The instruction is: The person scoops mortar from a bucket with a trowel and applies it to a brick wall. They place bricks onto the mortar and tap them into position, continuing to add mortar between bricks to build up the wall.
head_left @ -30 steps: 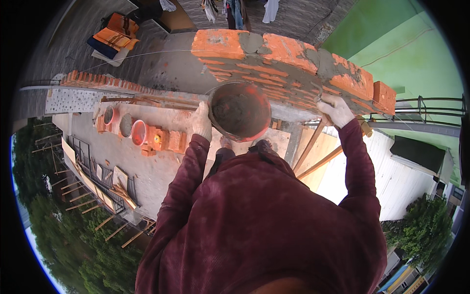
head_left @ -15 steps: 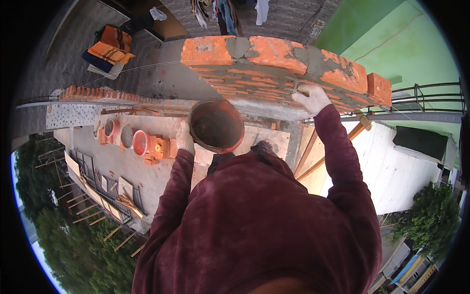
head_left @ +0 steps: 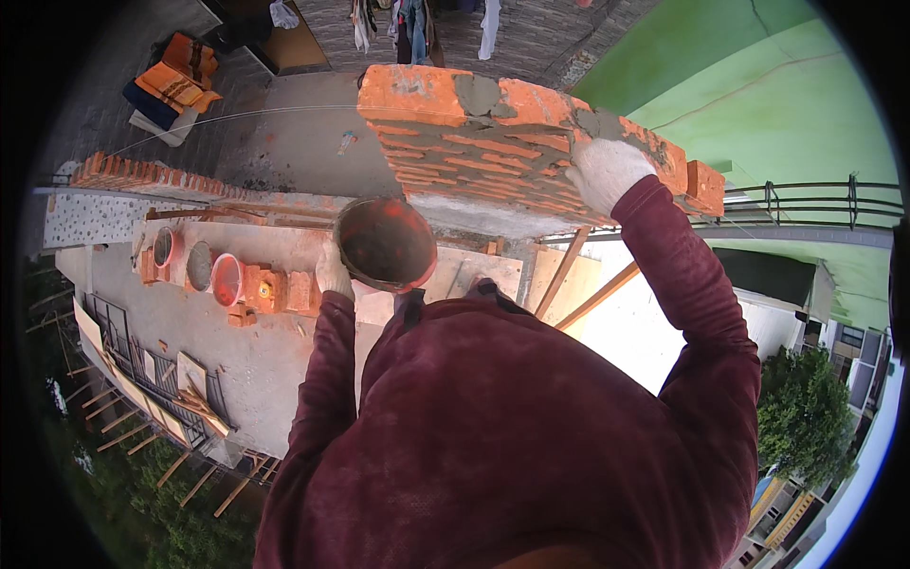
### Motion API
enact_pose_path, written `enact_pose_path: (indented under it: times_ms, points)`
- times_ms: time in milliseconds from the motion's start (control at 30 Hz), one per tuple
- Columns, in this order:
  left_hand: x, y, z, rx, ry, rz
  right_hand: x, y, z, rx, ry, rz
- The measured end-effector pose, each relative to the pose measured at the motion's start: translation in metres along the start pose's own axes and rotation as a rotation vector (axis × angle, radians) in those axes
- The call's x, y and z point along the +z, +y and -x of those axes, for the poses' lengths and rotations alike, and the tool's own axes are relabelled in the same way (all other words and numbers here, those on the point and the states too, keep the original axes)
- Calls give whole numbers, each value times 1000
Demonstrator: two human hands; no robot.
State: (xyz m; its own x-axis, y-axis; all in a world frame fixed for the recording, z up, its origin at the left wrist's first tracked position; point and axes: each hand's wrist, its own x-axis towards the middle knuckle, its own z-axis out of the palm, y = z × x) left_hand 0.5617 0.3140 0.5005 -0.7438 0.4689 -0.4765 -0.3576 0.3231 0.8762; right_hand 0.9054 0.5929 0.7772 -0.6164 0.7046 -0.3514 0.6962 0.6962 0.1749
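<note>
My left hand (head_left: 332,269), in a pale work glove, grips the left side of a round bucket (head_left: 428,248) with a little wet mortar inside. The bucket is tilted and hangs in front of my body. My right hand (head_left: 609,174), also gloved, is closed at the near face of a brick wall (head_left: 474,161), close to its top course. It holds a trowel, mostly hidden by the glove and hard to make out against the mortar. Grey mortar (head_left: 479,95) fills the gap between two top bricks and smears the joints below.
A string line (head_left: 275,112) runs left from the wall. Lower left stand several buckets (head_left: 227,280) beside loose bricks (head_left: 303,294). A lower brick row (head_left: 152,180) lies at the left. Steel bars (head_left: 806,199) stick out beyond the wall's right end, above wooden props (head_left: 597,296).
My right hand has moved up and nearer the wall's top course, and the trowel's shank is now hidden. My view has shifted, so the bucket appears farther left, still in my left hand.
</note>
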Motion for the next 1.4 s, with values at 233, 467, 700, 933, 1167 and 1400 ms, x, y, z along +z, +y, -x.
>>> enact_pose_path:
  times_ms: [233, 467, 700, 933, 1167, 1400]
  points:
    - [-21, -52, -58, 19, -21, 85, -88, -41, -37, -95, 38, 6]
    - [-65, -63, -93, 61, -86, -122, -26, -50, 38, 396, 21, -1408]
    - [-81, 5, -85, -85, -111, -12, 100, -197, 27, 485, 240, -2501]
    - [-153, -10, -170, 60, -199, -308, 66, -271, -94, 635, 452, -2579]
    - [-123, 23, -171, -33, -270, -45, 36, -256, -80, 369, 253, -2078]
    - [-122, 33, -150, -147, -250, 90, 192, -186, 5, 547, 318, -897]
